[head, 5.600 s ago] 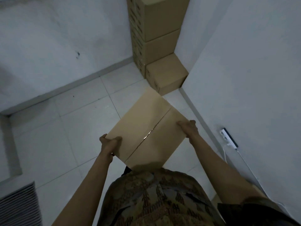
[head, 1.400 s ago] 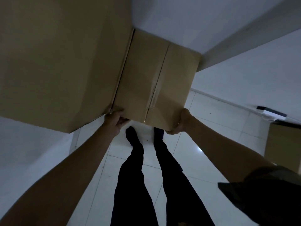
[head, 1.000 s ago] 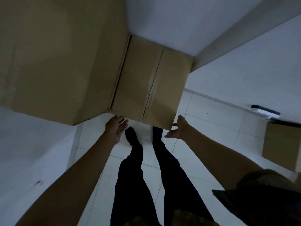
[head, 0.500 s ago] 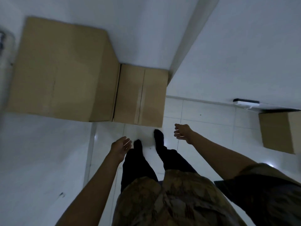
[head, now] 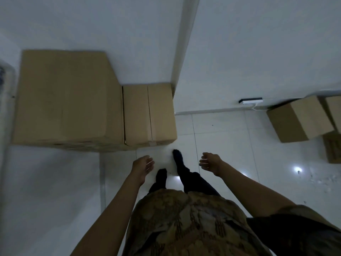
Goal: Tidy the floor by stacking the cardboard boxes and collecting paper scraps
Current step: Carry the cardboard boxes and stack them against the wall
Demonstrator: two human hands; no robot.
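A smaller cardboard box with a taped seam sits in the wall corner, tight against a taller stack of large boxes on its left. My left hand and my right hand hang in front of it, fingers relaxed, holding nothing and apart from the box. More cardboard boxes lie on the floor at the far right. Small white paper scraps are scattered on the tiles at the right.
White walls meet in a corner behind the boxes. A black and white power strip lies along the right wall's base with a cable. My legs and feet stand on the white tiled floor just before the stacked box.
I carried the box to the corner and set it down beside the tall stack. Both hands let go of it and drew back, and my view pulled away from the boxes.
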